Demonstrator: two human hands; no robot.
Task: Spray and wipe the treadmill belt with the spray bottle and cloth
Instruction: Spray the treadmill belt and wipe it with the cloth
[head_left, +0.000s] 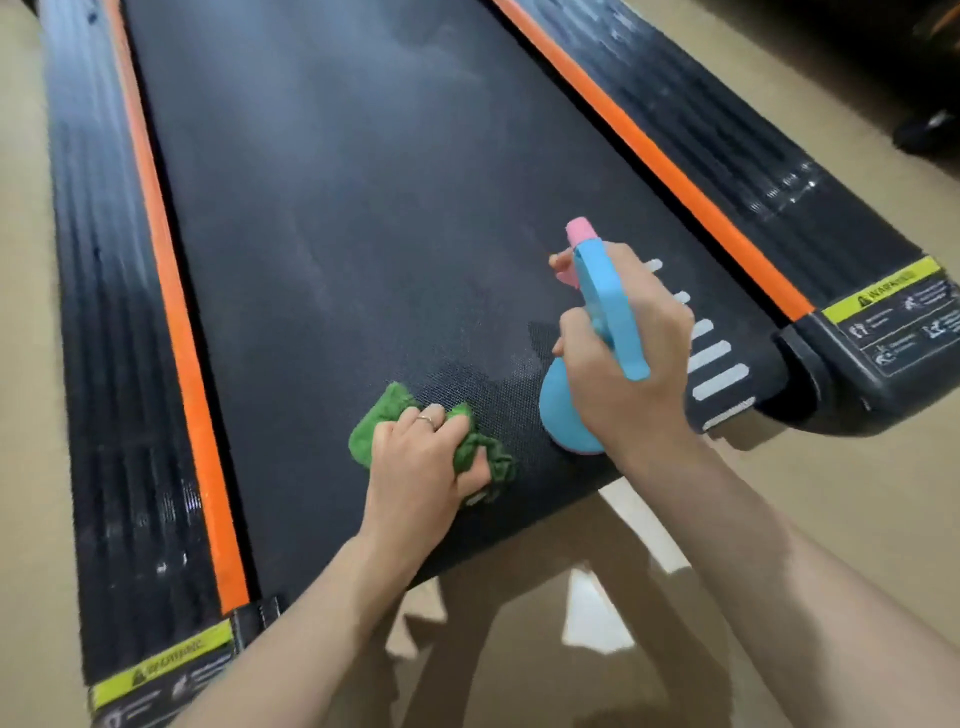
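One head-worn wide-angle camera looks forward and steeply down from the belt's (363, 208) rear end, along its length. It sits close: both forearms reach in from the bottom edge, and the floor (857, 519) fills the corners.

A crumpled green cloth (470, 449) lies on the black belt (337, 234) beside a tilted blue spray bottle (597, 332).

The left hand (415, 457) presses a crumpled green cloth (467, 447) onto the black treadmill belt (337, 234) near its end. Just beside it, the right hand (623, 358) grips a blue spray bottle (605, 306), pink nozzle aimed up the belt.
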